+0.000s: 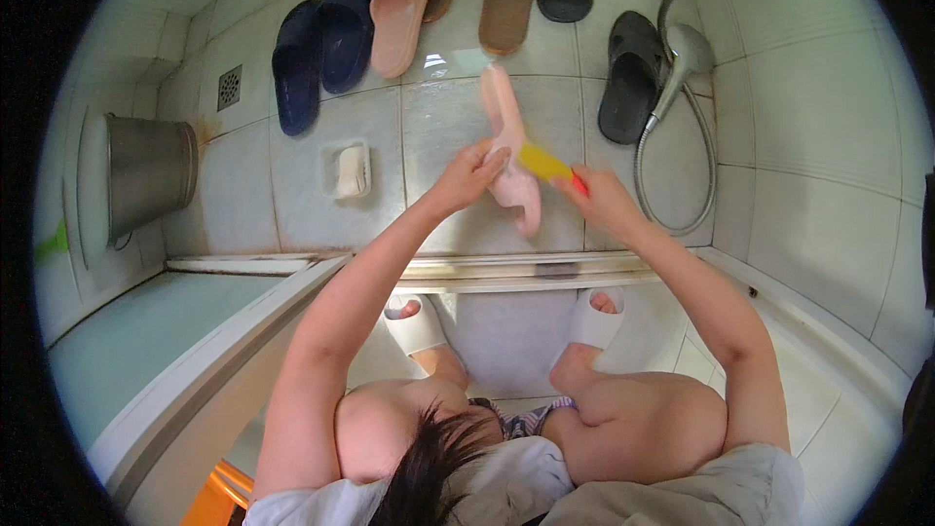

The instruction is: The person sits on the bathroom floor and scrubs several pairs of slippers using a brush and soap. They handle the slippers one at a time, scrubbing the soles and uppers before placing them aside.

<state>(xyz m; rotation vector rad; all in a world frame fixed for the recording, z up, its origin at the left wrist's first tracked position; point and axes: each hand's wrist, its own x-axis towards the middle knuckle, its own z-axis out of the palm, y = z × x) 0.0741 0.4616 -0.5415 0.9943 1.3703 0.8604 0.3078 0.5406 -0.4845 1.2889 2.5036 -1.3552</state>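
Note:
A wet-looking pink slipper point(505, 109) is held on its side above the tiled floor, with my left hand point(473, 169) closed around its middle. My right hand point(603, 204) grips the red handle part of a yellow brush point(544, 161), blurred, whose yellow end touches or nearly touches the slipper's side; its bristles cannot be made out. A bar of white soap point(351, 170) lies in a clear dish point(367, 169) on the floor, left of my left hand. The matching pink slipper point(400, 14) stands farther off, beside dark blue slippers point(349, 29).
Brown slippers point(505, 7) and black slippers point(630, 80) stand on the tiles. A shower head point(679, 66) with its metal hose point(710, 183) lies at the right. At the left are a metal bucket point(150, 175) and a floor drain point(229, 88). A raised door track point(497, 267) crosses before my feet.

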